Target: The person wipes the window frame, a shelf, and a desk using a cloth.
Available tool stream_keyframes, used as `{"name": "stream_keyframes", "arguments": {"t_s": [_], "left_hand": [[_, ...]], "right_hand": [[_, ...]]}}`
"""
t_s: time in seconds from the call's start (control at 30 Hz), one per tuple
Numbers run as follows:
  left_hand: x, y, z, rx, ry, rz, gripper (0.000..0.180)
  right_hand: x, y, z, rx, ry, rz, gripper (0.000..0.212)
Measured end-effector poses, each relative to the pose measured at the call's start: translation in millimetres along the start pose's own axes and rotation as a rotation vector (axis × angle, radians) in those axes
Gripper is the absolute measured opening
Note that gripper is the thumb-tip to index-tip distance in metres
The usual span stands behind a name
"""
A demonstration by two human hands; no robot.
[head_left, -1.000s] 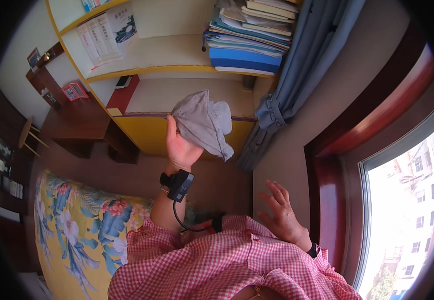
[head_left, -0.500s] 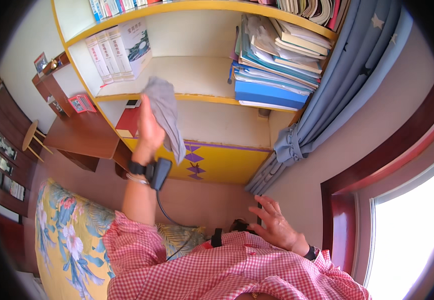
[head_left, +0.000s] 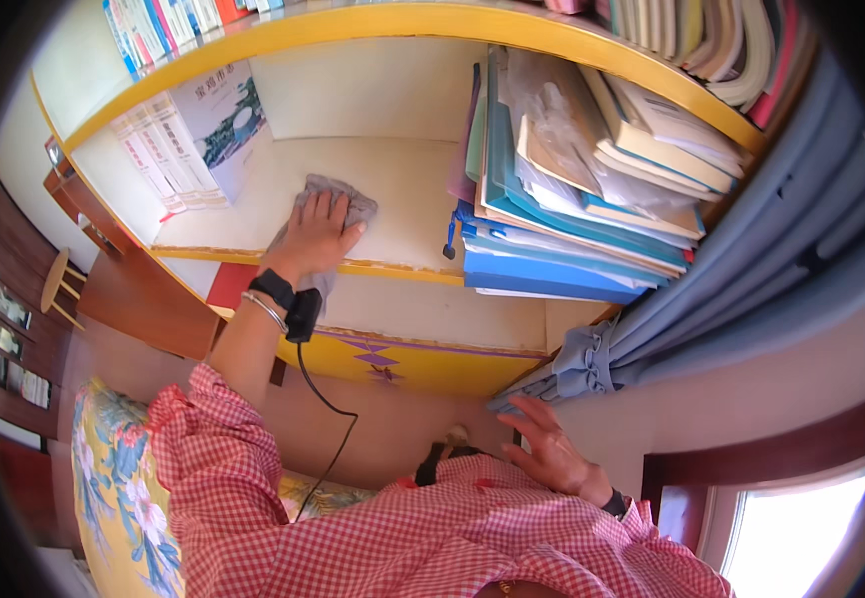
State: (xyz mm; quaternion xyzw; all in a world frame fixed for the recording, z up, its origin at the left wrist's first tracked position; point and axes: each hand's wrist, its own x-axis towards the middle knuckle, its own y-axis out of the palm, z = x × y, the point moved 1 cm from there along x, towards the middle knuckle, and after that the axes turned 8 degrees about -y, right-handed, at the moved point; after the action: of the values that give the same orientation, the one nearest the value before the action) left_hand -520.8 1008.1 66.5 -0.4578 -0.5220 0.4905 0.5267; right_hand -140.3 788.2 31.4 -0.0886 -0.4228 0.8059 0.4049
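The right hand (head_left: 552,453) is near the body, fingers spread, holding nothing. The left hand (head_left: 318,231) reaches up and presses flat on a grey cloth (head_left: 338,204) on the shelf (head_left: 402,194). It looks like wiping. The next wipe needs firm sliding toward the books (head_left: 572,199). The cloth is bunched, stretched along the arm, pointing to the back.
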Motion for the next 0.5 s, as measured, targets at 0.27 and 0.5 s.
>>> {"name": "stream_keyframes", "arguments": {"t_s": [0.27,0.5], "left_hand": [[61.0,5.5,26.0,-0.061,0.105,0.086,0.066],[59.6,-0.8,20.0,0.033,0.059,0.168,0.068]], "right_hand": [[67.0,-8.2,-27.5,0.063,-0.121,0.067,0.042],[63.0,-5.3,-38.2,0.133,-0.068,0.117,0.038]]}}
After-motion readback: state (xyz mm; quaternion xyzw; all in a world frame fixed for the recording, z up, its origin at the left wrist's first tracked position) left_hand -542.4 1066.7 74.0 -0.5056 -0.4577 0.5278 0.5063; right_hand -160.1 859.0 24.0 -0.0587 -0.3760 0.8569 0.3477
